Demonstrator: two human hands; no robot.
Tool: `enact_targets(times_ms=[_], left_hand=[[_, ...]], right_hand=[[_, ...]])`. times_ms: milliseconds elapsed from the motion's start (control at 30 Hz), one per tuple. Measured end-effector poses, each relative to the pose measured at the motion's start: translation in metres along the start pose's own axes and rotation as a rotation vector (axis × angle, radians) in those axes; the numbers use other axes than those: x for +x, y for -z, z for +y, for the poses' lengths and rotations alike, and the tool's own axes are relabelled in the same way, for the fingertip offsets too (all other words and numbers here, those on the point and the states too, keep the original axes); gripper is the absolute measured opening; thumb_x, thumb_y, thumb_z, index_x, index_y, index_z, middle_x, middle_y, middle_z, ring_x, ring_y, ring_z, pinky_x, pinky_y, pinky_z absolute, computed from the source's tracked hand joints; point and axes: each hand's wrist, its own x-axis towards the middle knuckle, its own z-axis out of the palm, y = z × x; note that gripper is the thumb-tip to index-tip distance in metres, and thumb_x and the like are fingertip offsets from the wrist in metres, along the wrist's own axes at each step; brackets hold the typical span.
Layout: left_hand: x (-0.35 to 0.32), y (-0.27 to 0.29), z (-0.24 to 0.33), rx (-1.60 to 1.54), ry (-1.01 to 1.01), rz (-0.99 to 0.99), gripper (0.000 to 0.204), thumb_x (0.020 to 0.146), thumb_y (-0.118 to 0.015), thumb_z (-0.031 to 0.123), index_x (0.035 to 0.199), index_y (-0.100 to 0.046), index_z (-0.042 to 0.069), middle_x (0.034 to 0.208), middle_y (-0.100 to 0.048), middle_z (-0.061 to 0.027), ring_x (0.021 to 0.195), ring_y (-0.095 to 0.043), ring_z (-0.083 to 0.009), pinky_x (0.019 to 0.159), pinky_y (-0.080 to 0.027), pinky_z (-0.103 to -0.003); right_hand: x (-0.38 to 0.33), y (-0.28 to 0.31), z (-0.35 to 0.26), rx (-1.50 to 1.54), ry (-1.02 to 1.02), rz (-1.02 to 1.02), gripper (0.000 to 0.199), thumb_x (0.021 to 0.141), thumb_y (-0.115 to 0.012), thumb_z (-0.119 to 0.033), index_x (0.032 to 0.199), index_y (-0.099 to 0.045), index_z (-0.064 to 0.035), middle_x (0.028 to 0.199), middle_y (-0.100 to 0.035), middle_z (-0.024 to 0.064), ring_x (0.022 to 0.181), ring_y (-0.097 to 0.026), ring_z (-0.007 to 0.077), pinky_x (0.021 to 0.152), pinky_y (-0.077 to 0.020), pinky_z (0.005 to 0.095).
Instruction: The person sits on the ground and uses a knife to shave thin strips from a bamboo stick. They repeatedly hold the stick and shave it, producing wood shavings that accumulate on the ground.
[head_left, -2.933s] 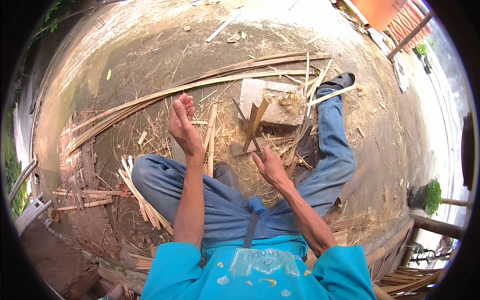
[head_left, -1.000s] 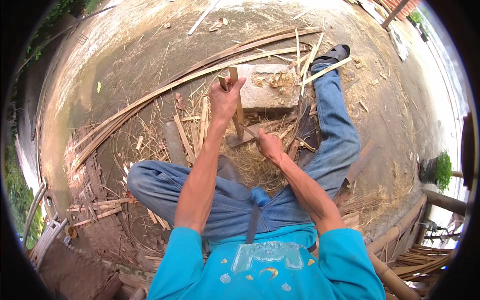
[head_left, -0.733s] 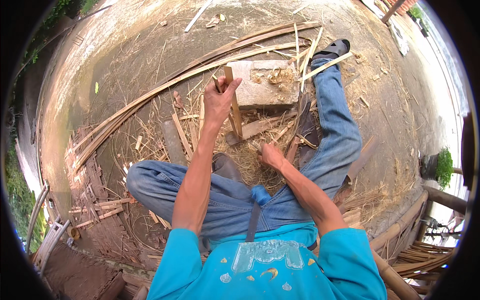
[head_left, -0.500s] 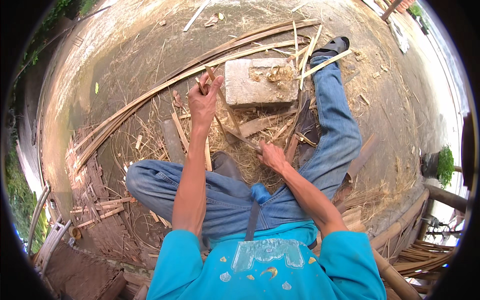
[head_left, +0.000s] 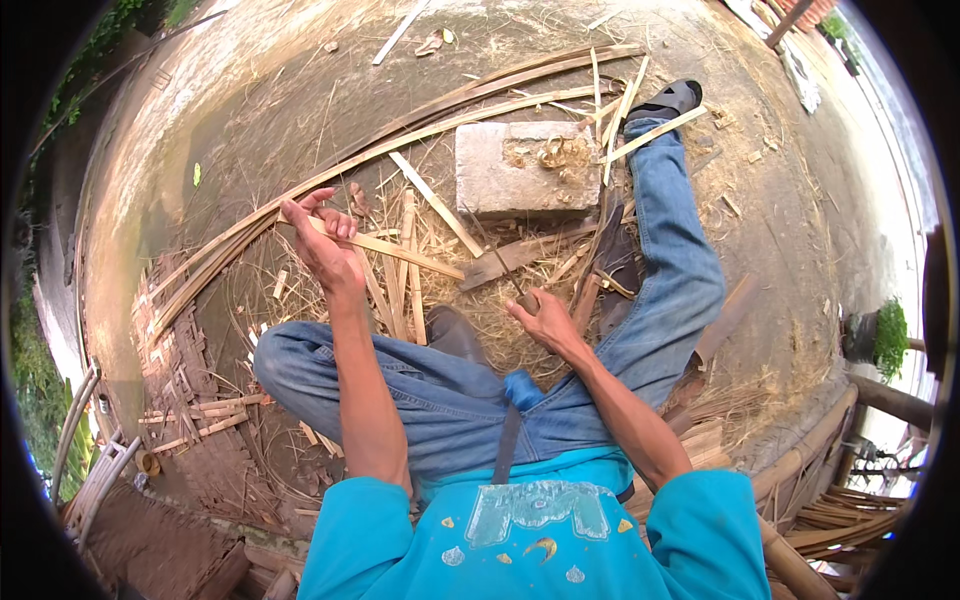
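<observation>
My left hand (head_left: 328,245) is left of the concrete block, with thumb and fingers around one end of a pale bamboo strip (head_left: 405,252). This strip slants down to the right, its far end near a flat brown piece of wood (head_left: 520,258). In front of my lap, my right hand (head_left: 548,320) grips the handle of a knife (head_left: 507,268), whose thin dark blade points away and to the left, apart from the strip. Another pale strip (head_left: 437,205) lies between my left hand and the block. More bamboo strips (head_left: 403,285) lie beside my left forearm.
The concrete block (head_left: 485,170) carries curled shavings (head_left: 560,153). Long bamboo lengths (head_left: 430,112) curve across the ground behind it. My outstretched right leg (head_left: 668,220) bounds the right side, with a strip (head_left: 655,135) across its ankle. Straw-like shavings (head_left: 500,320) cover the ground between my legs.
My left hand has moved left and nearer, its strip swinging from steep to slanting. The knife has come away from the strips and its blade points farther forward. Pale strips now lie left of the block.
</observation>
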Motion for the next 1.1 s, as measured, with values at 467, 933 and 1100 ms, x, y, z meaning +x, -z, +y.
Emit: enact_targets(times_ms=[467,933,1100], left_hand=[[-0.033,-0.027,-0.047,0.576,-0.215,-0.364,0.047,0.111,-0.044,0.044,0.128,-0.063,0.004,0.117,-0.065,-0.0111,0.112,-0.061,-0.0200,0.102,-0.050,-0.041],[-0.058,-0.037,-0.038,0.608,-0.067,-0.596,0.036,0.089,-0.082,0.017,0.121,-0.074,0.003,0.105,-0.076,-0.0075,0.098,-0.071,-0.0124,0.086,-0.059,-0.027],[-0.073,-0.049,-0.025,0.521,0.062,-0.622,0.025,0.089,-0.082,0.013,0.111,-0.079,0.002,0.101,-0.079,-0.0071,0.092,-0.070,-0.0089,0.080,-0.058,-0.026]], right_hand=[[-0.014,0.004,-0.011,0.442,-0.173,0.029,0.049,0.102,-0.058,-0.052,0.090,-0.059,-0.0043,0.068,-0.059,0.0018,0.053,-0.057,0.0099,0.050,-0.0477,0.0269],[-0.035,0.068,-0.153,0.804,0.139,-0.087,0.050,0.107,-0.054,-0.029,0.148,-0.046,-0.0030,0.080,-0.060,0.0027,0.060,-0.061,0.0109,0.050,-0.0514,0.0265],[-0.045,0.077,-0.180,0.688,0.209,-0.143,0.048,0.110,-0.047,-0.033,0.147,-0.050,-0.0030,0.080,-0.059,0.0019,0.053,-0.056,0.0090,0.046,-0.0464,0.0247]])
